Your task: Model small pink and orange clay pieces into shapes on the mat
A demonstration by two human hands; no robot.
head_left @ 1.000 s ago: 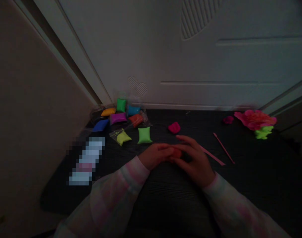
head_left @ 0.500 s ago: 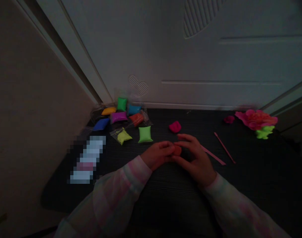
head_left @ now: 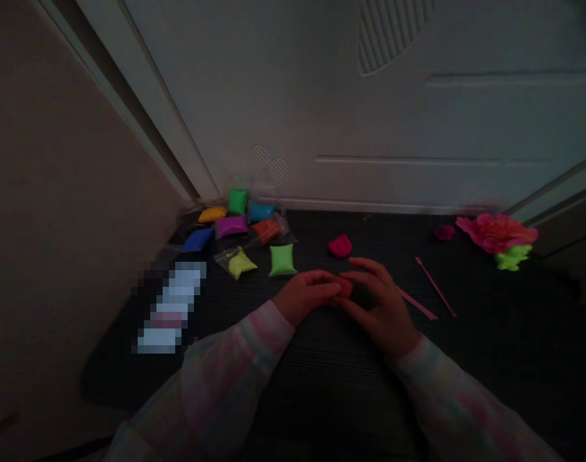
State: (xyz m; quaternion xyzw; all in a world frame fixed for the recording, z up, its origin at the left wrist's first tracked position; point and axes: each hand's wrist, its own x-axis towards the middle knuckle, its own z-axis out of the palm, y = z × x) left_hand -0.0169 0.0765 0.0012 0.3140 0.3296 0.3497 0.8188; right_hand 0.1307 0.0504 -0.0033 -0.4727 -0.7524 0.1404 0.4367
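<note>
A small lump of red-orange modelling clay is between my two hands, over the middle of the dark table. My left hand has its fingers wrapped round its left side, the thumb across the front. From the right, my right hand curves in, its thumb and a fingertip at the clay's edge and the upper finger raised off it. My fingers hide part of the lump. Just beyond lies a dark pink clay lump. Right of my right hand are two pink modelling tools, one partly hidden behind the hand.
Several clay packets, among them a light green one, a purple one and a blue one, lie at the back left. A blurred-out bright rectangle is at left. A pink clay flower sits back right, before a white door.
My left thumb has moved right across the front of the red-orange clay. My right fingers have shifted slightly around its edge. The things on the table stay put.
</note>
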